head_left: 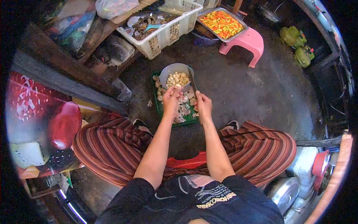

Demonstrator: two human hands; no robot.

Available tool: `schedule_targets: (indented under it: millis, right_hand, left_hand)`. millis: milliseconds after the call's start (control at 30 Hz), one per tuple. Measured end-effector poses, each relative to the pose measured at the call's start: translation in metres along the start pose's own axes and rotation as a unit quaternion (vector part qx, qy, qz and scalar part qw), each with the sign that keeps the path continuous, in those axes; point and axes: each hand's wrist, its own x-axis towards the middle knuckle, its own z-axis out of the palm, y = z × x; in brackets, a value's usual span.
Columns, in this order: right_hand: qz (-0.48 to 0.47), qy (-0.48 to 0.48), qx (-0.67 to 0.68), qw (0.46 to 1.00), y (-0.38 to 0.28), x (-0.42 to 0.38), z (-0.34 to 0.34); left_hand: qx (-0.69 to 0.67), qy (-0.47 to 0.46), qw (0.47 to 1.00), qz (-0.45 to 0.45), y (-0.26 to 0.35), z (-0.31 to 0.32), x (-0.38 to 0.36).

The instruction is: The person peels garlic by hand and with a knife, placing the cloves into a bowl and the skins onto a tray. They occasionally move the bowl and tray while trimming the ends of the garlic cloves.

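Observation:
My left hand (171, 100) is closed, pinching a pale garlic clove (178, 86) at its fingertips just over the near rim of a grey bowl (163, 77). Peeled garlic cloves (179, 78) lie inside this bowl. In my right hand (203, 106) is a knife (192, 79), its blade pointing away from me along the bowl's right side. The bowl stands on a green tray (159, 106), among unpeeled garlic (159, 93) and papery garlic skins (183, 110). My fingers partly hide the clove and the knife handle.
Beyond the tray, a white plastic crate (151, 47) holds dark items and bags. A metal tray of chopped red and yellow peppers (222, 23) rests by a pink stool (250, 44). Green gas regulators or similar fittings (298, 44) sit far right. A metal lid (285, 192) is near my right knee.

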Motion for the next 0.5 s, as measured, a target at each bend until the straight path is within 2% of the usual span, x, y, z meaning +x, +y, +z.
schedule_targets:
  millis: [33, 100, 133, 200, 300, 433, 467, 500]
  right_hand:
    - [0.0, -0.002, 0.001, 1.0, 0.005, 0.002, 0.0]
    - [-0.125, 0.096, -0.225, 0.962, 0.007, 0.001, 0.003]
    - [-0.126, 0.095, -0.225, 0.962, 0.009, 0.001, 0.003]
    - [-0.183, 0.077, -0.341, 0.919, 0.013, -0.001, 0.003]
    - [-0.18, 0.038, -0.379, 0.907, 0.014, -0.004, 0.001]
    - [-0.222, 0.045, -0.402, 0.887, 0.011, -0.002, 0.009]
    - [-0.178, -0.006, -0.264, 0.948, 0.003, -0.002, 0.013]
    - [-0.129, -0.057, -0.12, 0.983, -0.005, -0.003, 0.015]
  left_hand:
    - [-0.065, -0.026, 0.997, -0.015, 0.001, -0.007, 0.005]
    - [-0.164, -0.05, 0.985, -0.026, 0.005, -0.011, 0.007]
    - [-0.163, -0.05, 0.985, -0.025, 0.006, -0.013, 0.008]
    - [-0.2, -0.057, 0.977, -0.056, 0.005, -0.02, 0.012]
    - [-0.225, -0.061, 0.969, -0.077, 0.007, -0.022, 0.014]
    - [-0.183, -0.063, 0.978, -0.074, 0.005, -0.026, 0.015]
    - [-0.183, -0.069, 0.978, -0.076, 0.005, -0.026, 0.015]
    - [-0.183, -0.076, 0.977, -0.079, 0.005, -0.026, 0.015]
